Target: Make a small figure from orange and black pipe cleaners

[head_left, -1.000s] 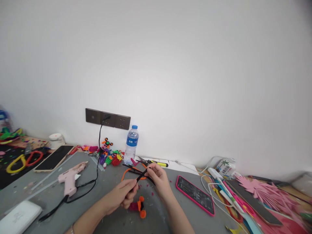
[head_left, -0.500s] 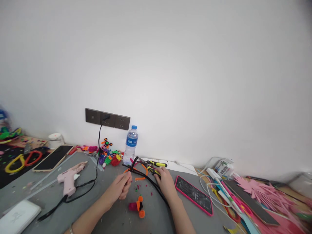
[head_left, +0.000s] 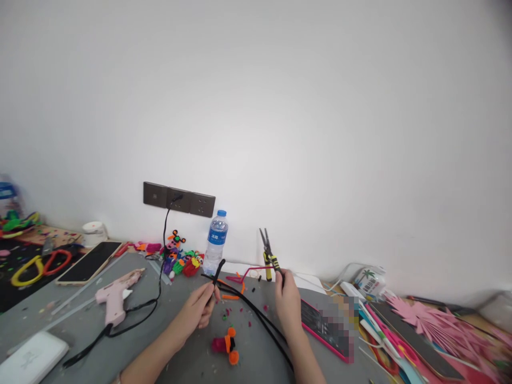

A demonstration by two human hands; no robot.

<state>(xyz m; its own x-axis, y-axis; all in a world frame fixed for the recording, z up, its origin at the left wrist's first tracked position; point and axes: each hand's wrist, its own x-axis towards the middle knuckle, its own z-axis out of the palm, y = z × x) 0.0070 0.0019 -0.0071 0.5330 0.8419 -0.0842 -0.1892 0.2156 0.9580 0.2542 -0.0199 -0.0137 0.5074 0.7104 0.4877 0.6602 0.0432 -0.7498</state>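
Black pipe cleaners (head_left: 256, 308) are pinched in my left hand (head_left: 200, 306), one short end sticking up above the fingers and long strands trailing right under my right forearm. My right hand (head_left: 287, 298) grips yellow-and-black pliers (head_left: 273, 258), raised with the jaws pointing up and slightly apart. A bent dark-pink pipe cleaner (head_left: 248, 271) and an orange one (head_left: 232, 297) lie behind my hands. In front of them rests a small figure of magenta, black and orange fuzzy pieces (head_left: 226, 344).
A water bottle (head_left: 216, 240) stands at the wall beside several fuzzy figures (head_left: 182, 261). Leftward lie a pink glue gun (head_left: 114, 298) with its cord, a phone (head_left: 90, 262), scissors (head_left: 42, 266) and a white box (head_left: 34, 356). Rightward are a pink-cased phone (head_left: 326, 330) and pink paper (head_left: 428, 320).
My right hand has picked the pliers up off the table and brought them upright. My left hand stays nearly in place, holding the black pipe cleaners.
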